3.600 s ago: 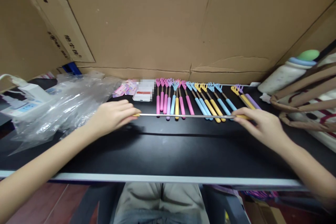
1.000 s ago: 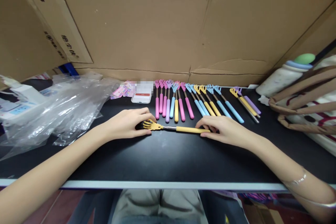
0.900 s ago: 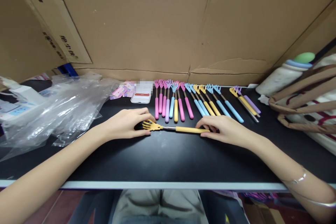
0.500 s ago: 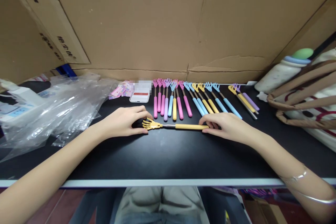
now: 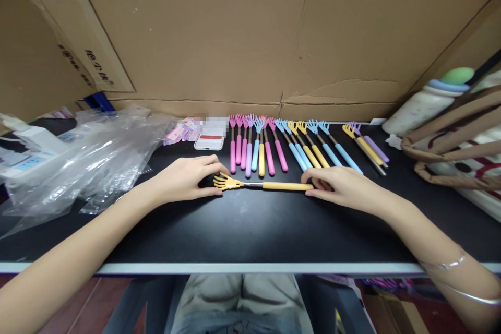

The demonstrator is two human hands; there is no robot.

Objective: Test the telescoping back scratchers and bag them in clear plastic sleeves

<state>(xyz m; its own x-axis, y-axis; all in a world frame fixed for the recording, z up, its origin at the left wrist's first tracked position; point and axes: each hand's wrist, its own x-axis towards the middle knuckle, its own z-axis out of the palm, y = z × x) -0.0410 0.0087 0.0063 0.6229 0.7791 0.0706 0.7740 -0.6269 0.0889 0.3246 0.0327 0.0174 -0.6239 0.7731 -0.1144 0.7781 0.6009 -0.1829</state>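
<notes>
A yellow telescopic back scratcher (image 5: 274, 186) lies crosswise on the black table (image 5: 250, 229), collapsed short, its claw head pointing left. My left hand (image 5: 188, 177) curls around the claw end, fingers pinching it. My right hand (image 5: 344, 188) grips the far end of the yellow handle. Just behind them lies a row of several more back scratchers (image 5: 297, 143) in pink, blue, yellow and purple, heads toward the cardboard wall.
Crumpled clear plastic bags (image 5: 90, 162) cover the left side. A white phone (image 5: 209, 141) and pink cards lie by the row. A bottle (image 5: 426, 109) and a striped bag (image 5: 462, 156) stand at the right. Cardboard (image 5: 250, 31) walls the back.
The scratcher, stretched long between my hands 3.6 s ago, is now pushed in short. Over the last second my right hand slid slightly right to the handle's end.
</notes>
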